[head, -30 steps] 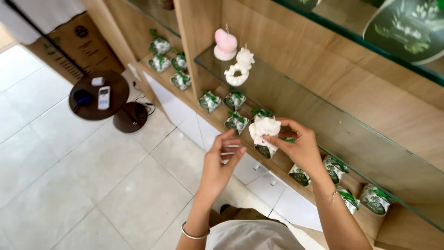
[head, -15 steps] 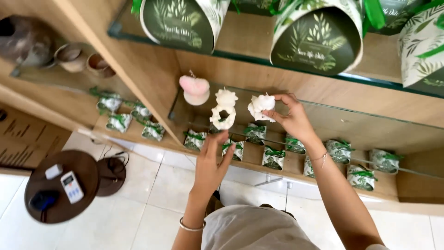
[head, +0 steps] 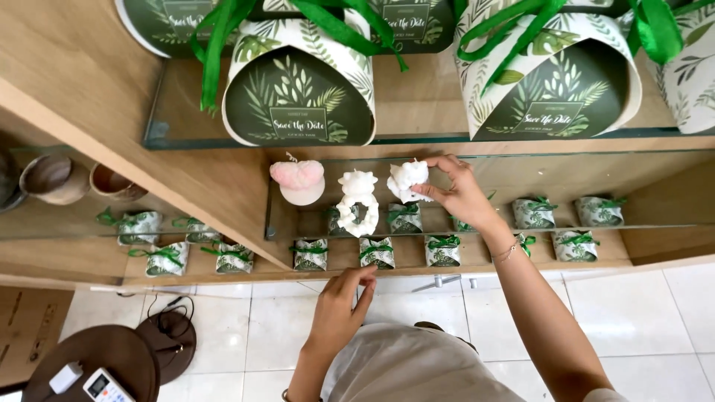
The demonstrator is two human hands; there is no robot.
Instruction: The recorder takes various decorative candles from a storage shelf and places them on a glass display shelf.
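Note:
My right hand [head: 456, 191] grips a small white moulded figure [head: 407, 179] and holds it on the glass shelf [head: 596, 160], just right of a white bear-shaped figure [head: 357, 201] and a pink-topped candle [head: 298, 180]. My left hand [head: 339, 311] hangs lower, fingers loosely bent, holding nothing, its fingertips near the front edge of the wooden shelf [head: 484, 264] below. On that wooden shelf stand rows of small leaf-print boxes with green ribbons [head: 377, 251].
Large round leaf-print gift boxes with green ribbons [head: 301, 82] sit on the upper glass shelf. Clay pots [head: 53, 179] stand in the left compartment. Below left, a dark round stool [head: 97, 361] carries a remote and a small white device. White tiled floor [head: 640, 320] lies beneath.
My view has tilted up to face the shelves. My right hand carried the white figure up from the lower shelf to the glass shelf beside the white bear. My left hand dropped lower.

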